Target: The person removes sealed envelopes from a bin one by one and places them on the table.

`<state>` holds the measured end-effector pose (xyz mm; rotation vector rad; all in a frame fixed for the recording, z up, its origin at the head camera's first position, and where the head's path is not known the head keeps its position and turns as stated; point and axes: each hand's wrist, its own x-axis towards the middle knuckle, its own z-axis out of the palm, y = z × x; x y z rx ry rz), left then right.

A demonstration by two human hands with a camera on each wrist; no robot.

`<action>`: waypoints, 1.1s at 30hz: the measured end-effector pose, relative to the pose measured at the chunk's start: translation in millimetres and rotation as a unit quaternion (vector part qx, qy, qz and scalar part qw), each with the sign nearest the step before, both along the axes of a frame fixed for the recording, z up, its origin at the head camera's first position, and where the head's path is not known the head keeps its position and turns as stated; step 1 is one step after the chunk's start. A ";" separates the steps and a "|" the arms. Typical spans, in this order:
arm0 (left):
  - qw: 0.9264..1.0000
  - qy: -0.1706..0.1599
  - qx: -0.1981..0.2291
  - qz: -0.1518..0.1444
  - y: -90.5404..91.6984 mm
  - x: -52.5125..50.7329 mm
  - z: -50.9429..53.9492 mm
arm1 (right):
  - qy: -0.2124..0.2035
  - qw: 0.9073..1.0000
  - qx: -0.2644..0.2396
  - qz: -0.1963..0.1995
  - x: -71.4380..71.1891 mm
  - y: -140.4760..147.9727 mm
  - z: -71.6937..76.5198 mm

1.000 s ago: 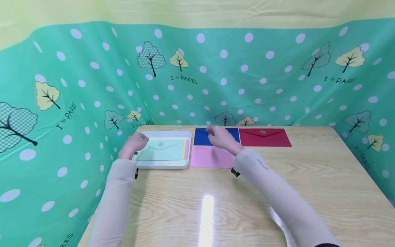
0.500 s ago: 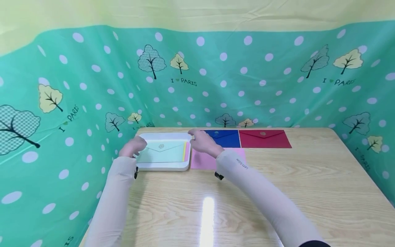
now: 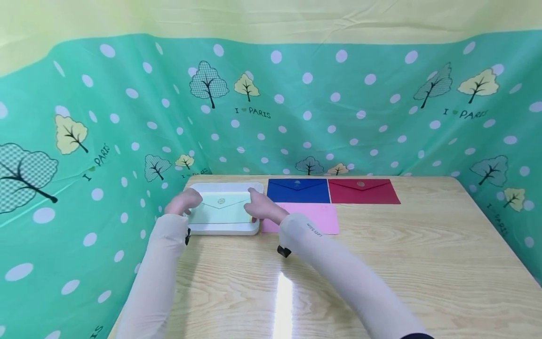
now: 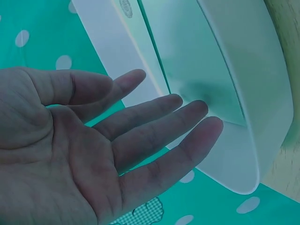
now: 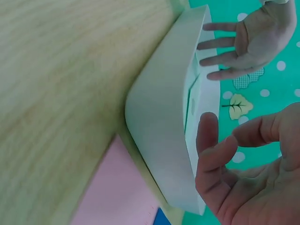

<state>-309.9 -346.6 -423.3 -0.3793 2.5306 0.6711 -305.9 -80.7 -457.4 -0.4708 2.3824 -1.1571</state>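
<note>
- Head view: your left hand (image 3: pixel 184 202) is at the tray's (image 3: pixel 224 231) left end, your right hand (image 3: pixel 262 206) at its right end. The mint envelope (image 3: pixel 224 213) lies in the tray. Right of the tray are the blue one (image 3: pixel 296 193), then the red one (image 3: pixel 364 193); the pink one (image 3: pixel 311 217) is just beside its right end.
- Left wrist view: your left fingers are spread loosely above the tray's end; you can't tell whether they touch the mint envelope.
- Right wrist view: your right fingers bend loosely by the tray's rim, pinching nothing visible; contact is unclear.
</note>
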 end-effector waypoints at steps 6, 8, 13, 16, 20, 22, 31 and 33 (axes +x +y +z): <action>1.000 -0.002 0.006 -0.002 1.6 3.3 -2.3 | -0.045 0.999 -0.020 -0.012 6.2 -4.5 -7.9; 1.000 -0.004 0.007 -0.002 1.2 4.1 -3.2 | -0.056 0.998 -0.029 -0.012 9.0 -3.7 -9.0; 1.000 -0.004 0.017 -0.007 -1.7 4.9 -4.8 | -0.084 0.995 -0.053 -0.010 14.3 -0.8 -9.7; 1.000 -0.006 0.026 -0.002 -2.1 3.3 -4.5 | -0.100 0.993 -0.067 -0.009 15.4 0.2 -8.2; 0.999 -0.013 0.032 0.014 -0.9 4.0 -2.3 | -0.112 0.990 -0.083 -0.009 15.2 0.2 -6.3; 0.999 -0.013 0.034 0.018 -1.0 5.6 -2.0 | -0.115 0.989 -0.089 -0.010 15.1 0.1 -5.8; 0.999 -0.011 0.038 0.014 0.1 4.8 -6.1 | -0.102 0.988 -0.107 -0.050 18.4 -3.4 -0.7; 0.999 -0.010 0.036 0.009 0.2 4.4 -6.1 | -0.093 0.987 -0.110 -0.069 19.1 -5.6 1.4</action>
